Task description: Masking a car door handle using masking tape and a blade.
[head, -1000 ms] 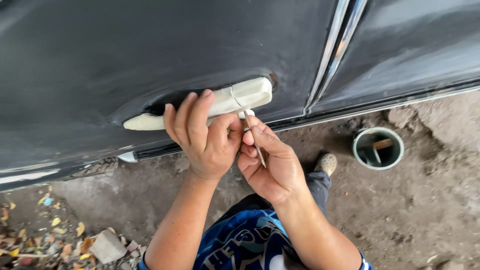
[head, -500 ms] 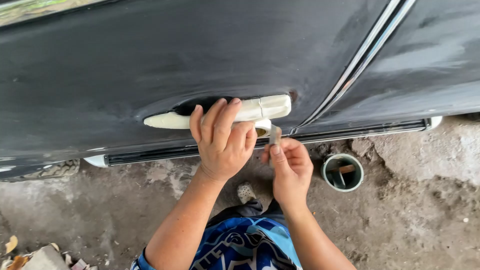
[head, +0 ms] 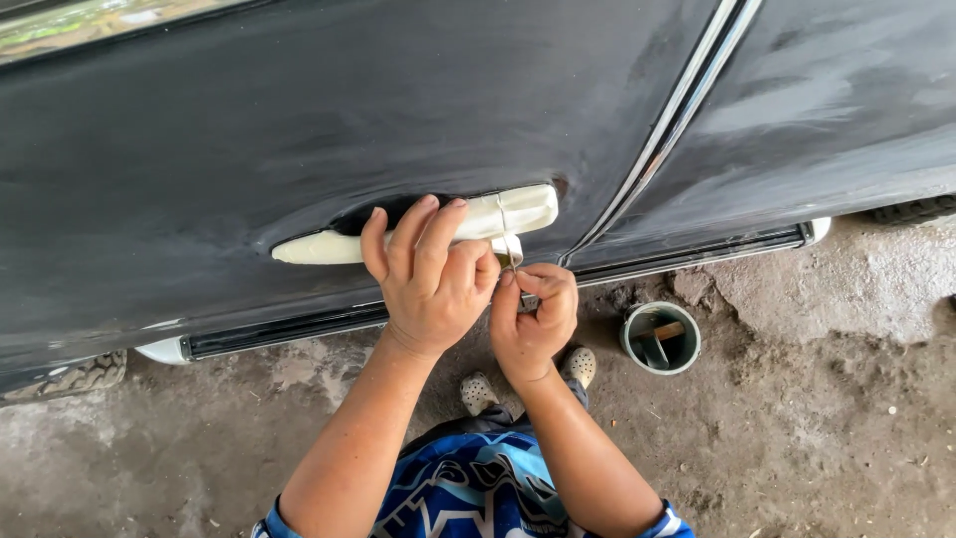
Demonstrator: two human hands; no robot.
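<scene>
1. Centrally, a cream-white, elongated car door handle (head: 418, 231) is seen mounted in a recess of a dark grey, dusty metal car door (head: 249, 130).
2. The left hand (head: 430, 282) is laid over the middle of the handle, with its fingers (head: 413, 224) curled up across the handle's front and held close together; nothing is pinched by it.
3. The right hand (head: 533, 317) is held just below the handle's right end, touching the left hand at the thumb side.
4. A thin, pale strip of tape (head: 506, 237) is pinched between the thumb and forefinger of the right hand; the strip is seen running up across the handle near its right end.
5. Whether the strip is stuck to the handle along its whole length cannot be told.
6. A bright chrome trim strip (head: 657, 130) is seen slanting down the body to the right of the handle.
7. A small round green tin (head: 660, 338) with a stick inside is set on the rough grey concrete ground (head: 827, 418), near the right hand.
8. Two pale perforated shoes (head: 478, 392) are seen on the ground below the hands, above blue patterned clothing (head: 468, 488).
</scene>
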